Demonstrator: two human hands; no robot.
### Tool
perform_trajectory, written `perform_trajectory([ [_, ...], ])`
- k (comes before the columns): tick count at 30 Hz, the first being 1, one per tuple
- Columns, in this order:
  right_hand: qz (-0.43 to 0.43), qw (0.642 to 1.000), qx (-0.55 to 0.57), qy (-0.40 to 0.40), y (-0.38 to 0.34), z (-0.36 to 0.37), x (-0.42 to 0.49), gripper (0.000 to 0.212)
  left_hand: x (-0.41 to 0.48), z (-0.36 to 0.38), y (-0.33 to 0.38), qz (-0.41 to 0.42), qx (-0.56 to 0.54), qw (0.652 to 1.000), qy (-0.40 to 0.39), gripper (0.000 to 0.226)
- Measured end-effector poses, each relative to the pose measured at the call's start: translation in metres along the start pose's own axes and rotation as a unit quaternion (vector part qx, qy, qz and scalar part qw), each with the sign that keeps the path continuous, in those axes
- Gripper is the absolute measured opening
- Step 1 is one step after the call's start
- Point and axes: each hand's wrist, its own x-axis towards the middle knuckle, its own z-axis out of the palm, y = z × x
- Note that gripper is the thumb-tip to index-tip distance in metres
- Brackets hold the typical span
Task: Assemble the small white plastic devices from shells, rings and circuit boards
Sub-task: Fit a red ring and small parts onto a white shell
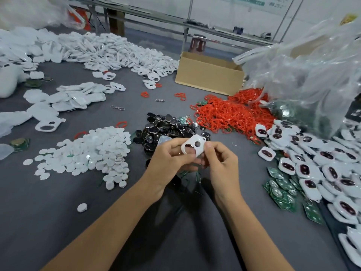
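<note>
My left hand (169, 155) and my right hand (219, 160) together hold a small white plastic shell (195, 147) above the grey table, fingers pinching it from both sides. The shell has a large opening and a round hole. Behind it lies a pile of dark shiny parts (168, 126). A heap of red rings (232, 112) sits to the right of that. Green circuit boards (281, 188) lie at the right, beside several white devices with dark windows (308, 169). White round discs (93, 151) are heaped to the left.
Large piles of white shells (117, 51) cover the far left of the table (58, 222). An open cardboard box (209, 75) stands at the back. Crumpled clear plastic bags (308, 67) fill the right side. Small metal clasps (117, 108) lie loose mid-table.
</note>
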Motion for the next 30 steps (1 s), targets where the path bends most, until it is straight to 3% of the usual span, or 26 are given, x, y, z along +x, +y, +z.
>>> perform_trajectory([
  [3, 0.025, 0.999, 0.023, 0.003, 0.001, 0.0, 0.0, 0.019, 0.003, -0.002, -0.001, 0.018, -0.027, 0.999, 0.029, 0.037],
  [7, 0.045, 0.996, 0.004, -0.072, 0.002, 0.006, -0.007, 0.016, 0.008, -0.006, 0.001, 0.037, -0.106, 0.99, 0.082, 0.025],
  [14, 0.041, 0.992, -0.017, -0.115, 0.001, 0.012, -0.012, 0.01, 0.004, -0.002, 0.002, -0.008, -0.104, 0.994, 0.04, 0.02],
  [16, 0.03, 0.991, -0.069, -0.115, 0.002, 0.012, -0.012, 0.026, 0.005, -0.001, 0.003, -0.007, -0.1, 0.993, 0.058, 0.019],
  [18, -0.008, 0.985, -0.164, -0.056, 0.004, 0.006, -0.006, 0.041, 0.007, -0.003, 0.003, -0.002, -0.112, 0.99, 0.085, 0.016],
  [21, -0.072, 0.939, -0.327, 0.076, 0.008, -0.02, 0.011, 0.016, 0.01, -0.007, 0.0, -0.007, -0.105, 0.988, 0.109, 0.011],
  [25, -0.044, 0.848, -0.527, 0.05, 0.019, -0.052, 0.023, 0.023, 0.006, -0.004, -0.005, -0.006, -0.058, 0.995, 0.086, 0.017],
  [30, -0.033, 0.842, -0.534, 0.069, 0.023, -0.054, 0.024, 0.015, 0.003, -0.006, -0.006, 0.015, 0.022, 0.998, 0.049, 0.027],
])
